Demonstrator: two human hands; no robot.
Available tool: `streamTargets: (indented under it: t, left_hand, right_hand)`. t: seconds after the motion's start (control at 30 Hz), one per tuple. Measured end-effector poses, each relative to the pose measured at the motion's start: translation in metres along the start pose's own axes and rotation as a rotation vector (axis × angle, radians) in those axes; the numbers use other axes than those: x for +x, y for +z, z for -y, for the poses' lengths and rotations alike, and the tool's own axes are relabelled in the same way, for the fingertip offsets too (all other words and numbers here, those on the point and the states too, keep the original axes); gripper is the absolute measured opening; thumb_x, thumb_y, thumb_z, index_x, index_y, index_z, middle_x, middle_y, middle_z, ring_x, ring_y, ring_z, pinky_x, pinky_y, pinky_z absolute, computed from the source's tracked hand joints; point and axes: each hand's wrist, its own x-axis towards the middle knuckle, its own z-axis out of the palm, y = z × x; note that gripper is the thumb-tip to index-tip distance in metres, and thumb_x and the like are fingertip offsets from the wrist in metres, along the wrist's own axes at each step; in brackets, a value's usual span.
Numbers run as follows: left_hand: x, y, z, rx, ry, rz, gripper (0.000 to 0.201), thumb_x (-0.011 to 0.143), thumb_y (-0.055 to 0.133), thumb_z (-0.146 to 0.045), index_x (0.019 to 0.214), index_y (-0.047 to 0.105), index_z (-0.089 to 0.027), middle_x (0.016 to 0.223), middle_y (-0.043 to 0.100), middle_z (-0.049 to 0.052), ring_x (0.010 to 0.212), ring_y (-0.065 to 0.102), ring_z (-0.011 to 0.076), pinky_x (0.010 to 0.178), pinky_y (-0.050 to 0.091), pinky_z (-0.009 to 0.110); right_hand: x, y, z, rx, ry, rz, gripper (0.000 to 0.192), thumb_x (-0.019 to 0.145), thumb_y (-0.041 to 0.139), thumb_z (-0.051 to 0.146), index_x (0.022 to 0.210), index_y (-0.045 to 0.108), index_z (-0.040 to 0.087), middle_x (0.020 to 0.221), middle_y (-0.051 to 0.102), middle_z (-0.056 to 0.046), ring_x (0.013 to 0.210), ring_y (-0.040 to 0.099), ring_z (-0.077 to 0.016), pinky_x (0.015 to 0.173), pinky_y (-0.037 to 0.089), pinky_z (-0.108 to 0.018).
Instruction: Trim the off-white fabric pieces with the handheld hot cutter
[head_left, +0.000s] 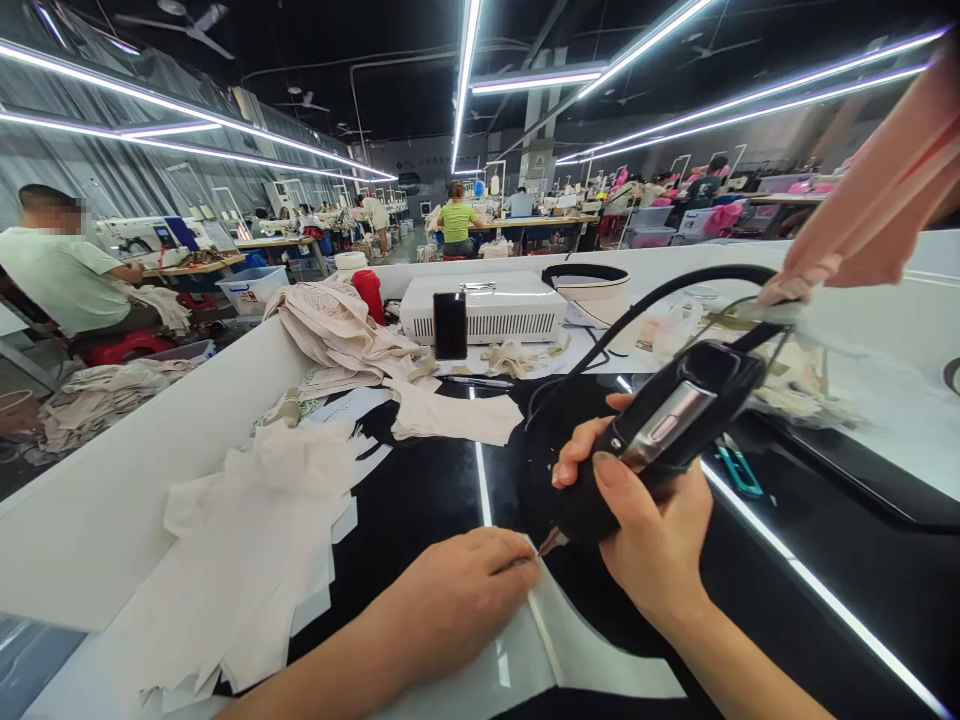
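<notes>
My right hand (652, 520) is wrapped around a thick black corded hand tool (667, 410) with a silver panel and a button. Its narrow metal tip points down to the left, close to the fingertips of my left hand (465, 590). Between its curled thumb and fingers, my left hand pinches the top edge of a thin pale fabric piece (600, 650). That piece lies on the glossy black tabletop (427, 500), and a narrow folded strip or seam runs down it. Whether the tip touches the fabric, I cannot tell.
Cream fabric pieces (247, 530) are heaped at the left. Behind stand a phone (450, 325), a white vented box (487, 305) and a red thread cone (367, 295). Teal thread snips (739, 467) lie at right. Pink cloth (862, 190) is tied near the tool's cable (637, 305).
</notes>
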Motion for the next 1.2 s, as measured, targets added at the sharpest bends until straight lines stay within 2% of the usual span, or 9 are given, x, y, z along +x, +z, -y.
streamTargets:
  t: [0.13, 0.3, 0.6, 0.73, 0.87, 1.07, 1.2]
  left_hand:
    - [0.0, 0.0, 0.0, -0.003, -0.014, 0.012, 0.026, 0.117, 0.051, -0.012, 0.135, 0.07, -0.013, 0.138, 0.076, 0.011, 0.132, 0.075, 0.0251, 0.116, 0.062, 0.035]
    - [0.001, -0.002, 0.0, -0.011, -0.014, 0.019, 0.026, 0.113, 0.056, -0.008, 0.135, 0.071, -0.012, 0.137, 0.077, 0.012, 0.129, 0.076, 0.0267, 0.115, 0.062, 0.034]
    - [0.002, -0.012, -0.002, -0.009, -0.057, 0.111, 0.028, 0.111, 0.063, -0.007, 0.136, 0.071, -0.015, 0.141, 0.076, 0.013, 0.127, 0.077, 0.029, 0.112, 0.064, 0.037]
    - [0.002, -0.011, -0.001, -0.004, -0.05, 0.085, 0.025, 0.112, 0.063, -0.009, 0.134, 0.072, -0.016, 0.139, 0.077, 0.012, 0.125, 0.078, 0.0287, 0.109, 0.065, 0.038]
    - [0.001, -0.011, 0.001, 0.004, -0.024, 0.045, 0.024, 0.115, 0.058, -0.011, 0.134, 0.072, -0.016, 0.137, 0.077, 0.011, 0.124, 0.079, 0.0272, 0.107, 0.066, 0.036]
    - [0.002, -0.011, 0.001, 0.046, 0.043, -0.055, 0.019, 0.118, 0.057, -0.016, 0.133, 0.07, -0.016, 0.13, 0.078, 0.009, 0.122, 0.078, 0.0219, 0.121, 0.059, 0.041]
    - [0.007, -0.007, -0.006, 0.005, 0.069, -0.072, 0.017, 0.113, 0.068, -0.017, 0.13, 0.071, -0.014, 0.12, 0.079, 0.008, 0.114, 0.077, 0.0226, 0.112, 0.065, 0.037]
  right_hand:
    - [-0.001, 0.001, -0.001, -0.012, -0.02, -0.004, 0.035, 0.097, 0.087, 0.035, 0.122, 0.064, 0.029, 0.086, 0.073, 0.005, 0.065, 0.069, -0.0153, 0.062, 0.059, -0.029]
    - [-0.001, 0.0, 0.001, -0.019, 0.002, -0.026, 0.041, 0.096, 0.087, 0.034, 0.129, 0.063, 0.03, 0.086, 0.074, 0.005, 0.064, 0.069, -0.0156, 0.063, 0.06, -0.03]
    - [-0.009, -0.002, 0.007, 0.011, -0.022, -0.024, 0.039, 0.095, 0.09, 0.038, 0.126, 0.068, 0.031, 0.085, 0.075, 0.005, 0.062, 0.069, -0.0142, 0.061, 0.059, -0.027]
    - [-0.011, -0.001, 0.006, -0.005, -0.019, -0.031, 0.04, 0.095, 0.089, 0.034, 0.127, 0.066, 0.031, 0.086, 0.075, 0.005, 0.063, 0.07, -0.0145, 0.063, 0.061, -0.028]
    - [-0.01, -0.001, 0.006, -0.022, -0.021, -0.024, 0.033, 0.097, 0.085, 0.029, 0.124, 0.066, 0.029, 0.085, 0.075, 0.005, 0.063, 0.07, -0.014, 0.062, 0.061, -0.028]
    - [-0.008, -0.01, 0.012, 0.01, 0.003, -0.065, 0.051, 0.091, 0.095, 0.044, 0.129, 0.065, 0.031, 0.086, 0.075, 0.006, 0.063, 0.07, -0.0151, 0.062, 0.06, -0.027]
    - [-0.012, -0.014, 0.015, 0.001, 0.024, -0.064, 0.054, 0.089, 0.097, 0.05, 0.129, 0.065, 0.032, 0.088, 0.075, 0.005, 0.063, 0.07, -0.0155, 0.061, 0.06, -0.027]
